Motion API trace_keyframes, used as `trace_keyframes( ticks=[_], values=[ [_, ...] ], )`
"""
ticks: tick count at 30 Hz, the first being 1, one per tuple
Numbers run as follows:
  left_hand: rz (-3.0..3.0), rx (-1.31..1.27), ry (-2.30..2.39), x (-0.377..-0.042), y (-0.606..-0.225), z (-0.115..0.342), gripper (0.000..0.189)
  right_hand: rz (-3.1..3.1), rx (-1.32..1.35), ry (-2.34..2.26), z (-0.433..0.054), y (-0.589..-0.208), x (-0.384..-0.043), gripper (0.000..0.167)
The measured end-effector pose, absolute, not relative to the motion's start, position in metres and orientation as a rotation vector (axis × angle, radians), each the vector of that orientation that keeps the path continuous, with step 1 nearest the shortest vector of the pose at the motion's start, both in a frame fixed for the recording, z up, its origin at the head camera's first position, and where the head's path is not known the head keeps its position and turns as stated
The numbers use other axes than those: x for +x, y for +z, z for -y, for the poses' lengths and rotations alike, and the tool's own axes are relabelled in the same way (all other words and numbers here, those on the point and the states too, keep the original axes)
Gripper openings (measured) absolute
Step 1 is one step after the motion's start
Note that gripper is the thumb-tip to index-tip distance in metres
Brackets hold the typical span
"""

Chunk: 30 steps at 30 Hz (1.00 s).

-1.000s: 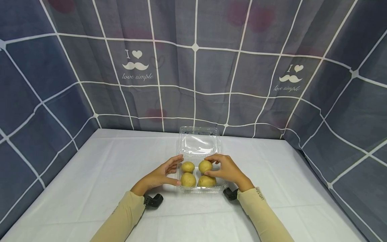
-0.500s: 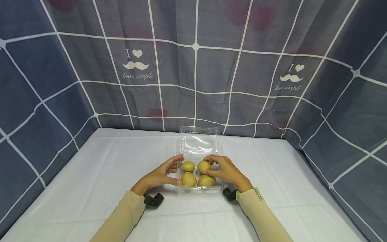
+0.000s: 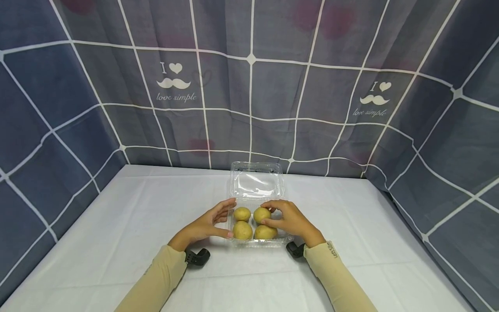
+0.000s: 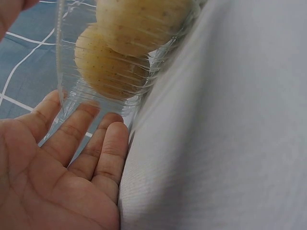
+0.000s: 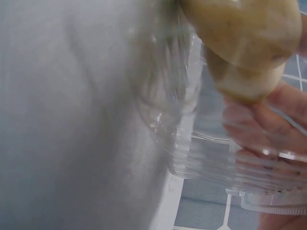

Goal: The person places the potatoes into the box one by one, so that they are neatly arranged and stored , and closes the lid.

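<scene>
A clear plastic clamshell box (image 3: 257, 242) holds several yellow potatoes, its lid (image 3: 257, 181) tipped open at the back. My right hand (image 3: 290, 216) reaches over the right side and pinches the back right potato (image 3: 262, 215) between thumb and fingers. In the right wrist view that potato (image 5: 244, 84) sits at the fingertips, partly hidden by the front right potato (image 5: 249, 28). My left hand (image 3: 212, 223) rests at the box's left side, thumb near the front corner. Its fingers (image 4: 72, 134) extend along the ribbed wall in the left wrist view.
The front left potato (image 3: 242, 230) and the smaller back left potato (image 3: 242, 214) lie inside the box. A white cloth (image 3: 136, 242) covers the table. Grey-blue checked curtains (image 3: 273, 95) hang behind and on both sides. Black wrist cameras (image 3: 197, 257) are strapped on.
My right hand has shifted slightly left, bringing the pinched potato a little closer to the back left one. The left hand and box stay about where they were.
</scene>
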<state>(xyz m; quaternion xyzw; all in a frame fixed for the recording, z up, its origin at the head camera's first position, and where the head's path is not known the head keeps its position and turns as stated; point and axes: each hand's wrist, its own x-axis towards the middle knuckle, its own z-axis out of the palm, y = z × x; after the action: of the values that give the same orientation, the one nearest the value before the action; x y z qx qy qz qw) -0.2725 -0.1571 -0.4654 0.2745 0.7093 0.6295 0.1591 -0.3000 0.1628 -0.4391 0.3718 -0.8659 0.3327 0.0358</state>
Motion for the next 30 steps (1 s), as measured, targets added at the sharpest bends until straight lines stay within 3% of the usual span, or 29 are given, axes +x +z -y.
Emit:
trace_keyframes(
  ticks=[9,30],
  values=[
    [-2.042,0.784,1.792,-0.2727,-0.4657,0.1586,0.109,2.643,1.166,0.978,-0.1626,-0.4383,-0.2996,0.038],
    [-2.025,0.801,1.795,-0.274,-0.4681,0.1582,0.111,2.578,1.191,1.089,-0.1656,-0.4378,-0.2981,0.026]
  ],
)
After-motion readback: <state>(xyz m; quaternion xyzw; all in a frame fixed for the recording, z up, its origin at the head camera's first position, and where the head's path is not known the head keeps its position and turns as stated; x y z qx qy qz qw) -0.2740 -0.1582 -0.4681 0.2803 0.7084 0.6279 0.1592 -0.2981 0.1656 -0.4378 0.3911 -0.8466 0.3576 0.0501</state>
